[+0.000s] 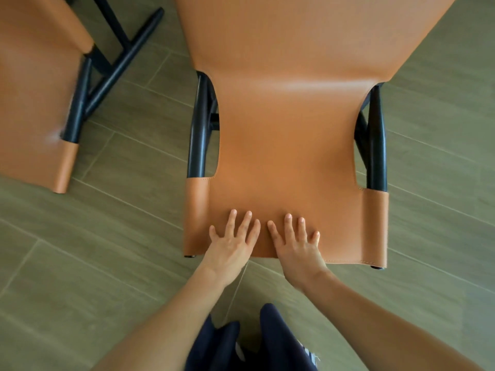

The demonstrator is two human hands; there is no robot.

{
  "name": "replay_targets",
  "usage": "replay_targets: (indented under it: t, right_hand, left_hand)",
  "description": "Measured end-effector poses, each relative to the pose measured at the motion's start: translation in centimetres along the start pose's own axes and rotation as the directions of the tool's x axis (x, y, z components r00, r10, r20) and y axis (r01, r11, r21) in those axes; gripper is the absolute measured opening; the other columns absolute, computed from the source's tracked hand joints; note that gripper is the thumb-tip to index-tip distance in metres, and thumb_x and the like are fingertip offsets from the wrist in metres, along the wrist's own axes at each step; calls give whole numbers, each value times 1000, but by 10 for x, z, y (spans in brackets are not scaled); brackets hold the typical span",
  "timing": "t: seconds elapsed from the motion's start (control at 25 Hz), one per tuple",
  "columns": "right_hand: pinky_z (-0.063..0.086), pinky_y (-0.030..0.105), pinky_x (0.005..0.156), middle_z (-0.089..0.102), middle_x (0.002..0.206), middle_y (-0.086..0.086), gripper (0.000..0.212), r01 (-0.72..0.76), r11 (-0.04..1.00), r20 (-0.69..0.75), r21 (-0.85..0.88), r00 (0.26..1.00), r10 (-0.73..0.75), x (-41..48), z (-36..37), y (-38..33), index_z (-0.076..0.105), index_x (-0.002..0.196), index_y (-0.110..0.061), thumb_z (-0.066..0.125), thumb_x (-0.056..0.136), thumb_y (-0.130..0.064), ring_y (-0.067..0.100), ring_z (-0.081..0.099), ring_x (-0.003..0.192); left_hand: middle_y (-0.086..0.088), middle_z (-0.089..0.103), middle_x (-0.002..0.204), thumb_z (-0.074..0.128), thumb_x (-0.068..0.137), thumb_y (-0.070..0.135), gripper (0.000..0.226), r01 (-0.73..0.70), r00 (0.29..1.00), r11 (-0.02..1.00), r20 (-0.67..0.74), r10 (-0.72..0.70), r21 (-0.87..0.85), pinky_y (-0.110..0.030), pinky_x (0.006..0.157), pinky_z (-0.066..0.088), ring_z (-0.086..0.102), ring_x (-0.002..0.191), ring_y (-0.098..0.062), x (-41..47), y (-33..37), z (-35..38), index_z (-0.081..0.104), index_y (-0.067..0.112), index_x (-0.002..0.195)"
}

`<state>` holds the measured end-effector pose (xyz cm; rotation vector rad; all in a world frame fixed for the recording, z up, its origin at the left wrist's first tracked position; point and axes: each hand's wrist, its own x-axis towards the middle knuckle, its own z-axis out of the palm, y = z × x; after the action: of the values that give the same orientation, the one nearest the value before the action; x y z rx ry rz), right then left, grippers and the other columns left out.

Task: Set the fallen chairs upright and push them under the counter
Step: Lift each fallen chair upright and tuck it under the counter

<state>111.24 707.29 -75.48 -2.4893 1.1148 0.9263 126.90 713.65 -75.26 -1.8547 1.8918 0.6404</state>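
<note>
Tan leather chair [289,116] w/ black frame, centre, on tiled floor [80,250]. Left hand [232,243] & right hand [296,246] both flat, fingers spread, palms pressed side by side on backrest's near edge, gripping nothing. 2nd chair [34,89] at left, apart.

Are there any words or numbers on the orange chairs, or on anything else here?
None can be read.
Tan leather chair under the left hand and right hand: plain, only stitching.
Second tan leather chair on the left: plain and blurred.
Grey-green tiled floor: no markings.
Dark blue clothing at the bottom: a small white mark at its edge, too blurred to read.
</note>
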Motion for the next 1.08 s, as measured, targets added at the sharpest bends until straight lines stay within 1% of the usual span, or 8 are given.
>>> replay_targets:
  t: [0.12, 0.36, 0.44, 0.56, 0.64, 0.76, 0.88, 1.08]
  right_hand:
    - [21, 68, 111, -12, 160, 26, 82, 5, 1000, 71, 22, 997, -7, -32, -37, 1, -12, 155, -17, 46, 97, -9, 52, -3, 145]
    - [24, 66, 111, -11, 160, 24, 91, 56, 998, 212, 38, 975, -63, -98, -134, 8, -11, 155, -20, 54, 92, -5, 50, -1, 146]
    - [25, 65, 111, -9, 160, 23, 91, 58, 997, 230, 50, 971, -68, -116, -167, 10, -9, 156, -21, 54, 92, -5, 49, 1, 146]
    - [28, 64, 110, -5, 161, 22, 87, 76, 996, 233, 52, 969, -86, -139, -216, 19, -6, 156, -21, 52, 93, -6, 48, 4, 146]
    - [29, 62, 110, -3, 162, 20, 83, 83, 994, 238, 68, 967, -97, -148, -248, 29, -4, 156, -22, 48, 94, -4, 46, 7, 146]
    - [36, 59, 108, 6, 161, 18, 78, 102, 992, 238, 77, 964, -117, -150, -290, 44, 2, 156, -24, 44, 94, -4, 44, 15, 145]
    - [40, 56, 105, 18, 159, 15, 75, 102, 991, 209, 82, 971, -118, -151, -341, 59, 8, 156, -28, 43, 93, -7, 42, 25, 143]
    - [49, 44, 96, 47, 143, 8, 67, 104, 989, 135, 109, 984, -118, -149, -416, 77, 28, 152, -30, 42, 89, -9, 34, 52, 124]
  left_hand:
    - [-12, -13, 161, 59, 91, 7, 89, 14, 1000, 1000, 21, -14, -23, -65, 107, 30, -11, 146, -41, -30, 6, -36, -5, 17, 153]
    - [-12, -4, 161, 56, 93, 5, 85, 61, 996, 998, 60, -59, -28, -58, 105, 37, -3, 147, -38, -97, 13, -121, -4, 18, 153]
    - [-10, -1, 162, 52, 94, 4, 81, 72, 996, 996, 53, -70, -46, -52, 102, 42, 1, 148, -35, -113, 11, -152, -1, 20, 154]
    - [-9, 5, 162, 47, 95, 1, 77, 74, 996, 996, 48, -72, -44, -42, 92, 50, 7, 148, -33, -133, 8, -204, 2, 22, 154]
    - [-10, 7, 161, 47, 94, -1, 78, 80, 995, 996, 63, -77, -35, -41, 91, 49, 11, 147, -33, -141, 5, -236, 2, 21, 154]
    - [-13, 13, 160, 49, 92, -4, 79, 97, 992, 995, 83, -95, -23, -42, 96, 47, 17, 145, -35, -144, 2, -278, 5, 19, 154]
    - [-12, 23, 156, 49, 92, -5, 76, 117, 992, 993, 43, -116, -7, -41, 93, 48, 25, 143, -34, -143, -8, -329, 11, 17, 154]
    - [-8, 41, 145, 45, 94, -1, 66, 129, 991, 991, -45, -130, -32, -40, 94, 50, 39, 134, -30, -136, -29, -395, 21, 19, 152]
